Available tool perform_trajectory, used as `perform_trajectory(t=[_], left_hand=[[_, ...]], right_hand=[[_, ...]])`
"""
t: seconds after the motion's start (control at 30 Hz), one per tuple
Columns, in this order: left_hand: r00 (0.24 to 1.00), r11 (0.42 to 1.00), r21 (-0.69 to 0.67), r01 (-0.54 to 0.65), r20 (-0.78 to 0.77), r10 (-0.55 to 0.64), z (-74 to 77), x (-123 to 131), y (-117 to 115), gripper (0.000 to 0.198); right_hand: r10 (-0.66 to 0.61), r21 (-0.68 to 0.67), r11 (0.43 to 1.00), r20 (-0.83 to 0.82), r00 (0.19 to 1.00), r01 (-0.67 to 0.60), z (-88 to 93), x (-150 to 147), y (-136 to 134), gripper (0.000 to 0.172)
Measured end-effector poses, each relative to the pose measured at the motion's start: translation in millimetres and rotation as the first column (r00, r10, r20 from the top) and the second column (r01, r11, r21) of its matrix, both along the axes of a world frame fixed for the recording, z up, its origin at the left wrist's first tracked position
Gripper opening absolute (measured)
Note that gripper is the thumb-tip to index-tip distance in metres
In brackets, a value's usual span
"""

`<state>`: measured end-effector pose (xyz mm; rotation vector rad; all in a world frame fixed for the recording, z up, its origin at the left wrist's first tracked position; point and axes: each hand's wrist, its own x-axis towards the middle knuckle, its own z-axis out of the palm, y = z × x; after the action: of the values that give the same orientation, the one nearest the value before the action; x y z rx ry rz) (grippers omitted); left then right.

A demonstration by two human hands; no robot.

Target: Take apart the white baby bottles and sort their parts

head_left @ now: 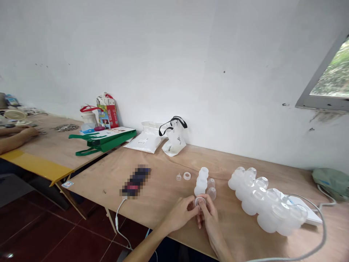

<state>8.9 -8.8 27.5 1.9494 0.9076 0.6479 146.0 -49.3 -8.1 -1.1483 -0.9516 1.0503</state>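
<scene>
My left hand (pixel 188 211) and my right hand (pixel 208 211) meet near the table's front edge, closed around a bottle collar ring (pixel 200 201). Both thumbs press at the middle of this translucent ring; whether a teat sits inside is too small to tell. Just beyond the hands stands a short row of frosted bottles (pixel 202 177) without caps. Two clear domed caps (pixel 212 193) are beside that row on its right. To its left lie a loose white collar ring (pixel 187 176) and a small clear teat (pixel 178 177).
Several frosted bottles with clear domes (pixel 256 196) stand at right, before a white box (pixel 307 213) and grey cable (pixel 324 233). A phone-like, pixelated object (pixel 135 181) lies left, with a white cable. Bags (pixel 174 142) line the wall. Another person's arm (pixel 16 139) rests far left.
</scene>
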Motion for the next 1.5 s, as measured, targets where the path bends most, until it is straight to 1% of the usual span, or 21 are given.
perform_trajectory(t=[0.07, 0.13, 0.2, 0.3, 0.43, 0.53, 0.63, 0.77, 0.93, 1.1, 1.23, 1.3, 1.4, 1.5], left_hand=[[0.999, 0.999, 0.039, 0.006, -0.053, -0.004, 1.9, -3.5, 1.4, 0.034], [0.997, 0.998, 0.047, 0.039, -0.066, -0.036, 3.5, -7.0, 3.5, 0.036], [0.995, 0.996, 0.038, 0.079, -0.065, -0.076, 5.3, -10.8, 6.0, 0.039], [0.99, 0.992, 0.005, 0.128, -0.056, -0.128, 7.8, -17.0, 10.4, 0.044], [0.994, 0.993, -0.051, 0.107, -0.032, -0.109, 9.3, -21.4, 13.9, 0.047], [0.993, 0.993, -0.046, 0.108, -0.037, -0.11, 9.4, -19.8, 12.9, 0.042], [0.992, 0.994, -0.016, 0.112, -0.056, -0.112, 7.8, -16.2, 10.7, 0.039], [0.99, 0.998, 0.051, 0.037, -0.139, -0.03, 5.4, -14.7, 10.0, 0.035], [0.977, 0.995, 0.095, 0.017, -0.214, 0.004, 10.7, -17.2, 8.1, 0.034], [0.97, 0.994, 0.096, 0.051, -0.242, -0.026, 15.3, -19.0, 5.7, 0.034], [0.945, 0.983, 0.133, 0.125, -0.318, -0.077, 18.0, -22.8, 4.5, 0.019], [0.933, 0.975, 0.149, 0.165, -0.345, -0.105, 20.7, -24.6, 3.3, 0.019], [0.926, 0.967, 0.184, 0.174, -0.365, -0.097, 24.6, -25.3, 1.3, 0.026], [0.919, 0.96, 0.226, 0.166, -0.388, -0.067, 25.1, -23.8, 0.0, 0.027]], right_hand=[[0.003, 0.004, 1.0, 0.065, 0.998, -0.003, -0.4, 0.2, 0.6, 0.053], [0.015, 0.006, 1.0, 0.127, 0.992, -0.016, -1.5, 0.5, 1.1, 0.055], [0.025, 0.015, 1.0, 0.173, 0.985, -0.028, -3.1, 0.3, 0.9, 0.054], [0.0, 0.034, 0.999, 0.223, 0.975, -0.008, -4.3, -1.1, -0.9, 0.051], [-0.013, 0.044, 0.999, 0.274, 0.962, 0.001, -1.9, -2.5, -4.2, 0.05], [-0.045, 0.056, 0.998, 0.315, 0.948, 0.029, 0.0, -1.7, -5.4, 0.052], [-0.055, 0.075, 0.997, 0.36, 0.931, 0.03, -1.5, -0.1, -4.9, 0.051], [-0.022, 0.079, 0.997, 0.356, 0.934, -0.007, -8.4, 1.7, -2.4, 0.047], [0.005, 0.066, 0.997, 0.321, 0.947, -0.027, -16.6, 3.1, 0.0, 0.044], [0.027, 0.049, 0.998, 0.293, 0.956, -0.043, -16.7, 3.5, -1.1, 0.041], [0.065, 0.045, 0.996, 0.304, 0.95, -0.082, -18.2, 5.5, -1.8, 0.033], [0.073, 0.034, 0.996, 0.32, 0.945, -0.088, -20.4, 6.9, -1.4, 0.03], [0.048, 0.028, 0.998, 0.362, 0.931, -0.063, -21.9, 7.9, -1.0, 0.026], [-0.026, 0.043, 0.999, 0.423, 0.906, 0.008, -20.7, 7.2, -1.5, 0.024]])
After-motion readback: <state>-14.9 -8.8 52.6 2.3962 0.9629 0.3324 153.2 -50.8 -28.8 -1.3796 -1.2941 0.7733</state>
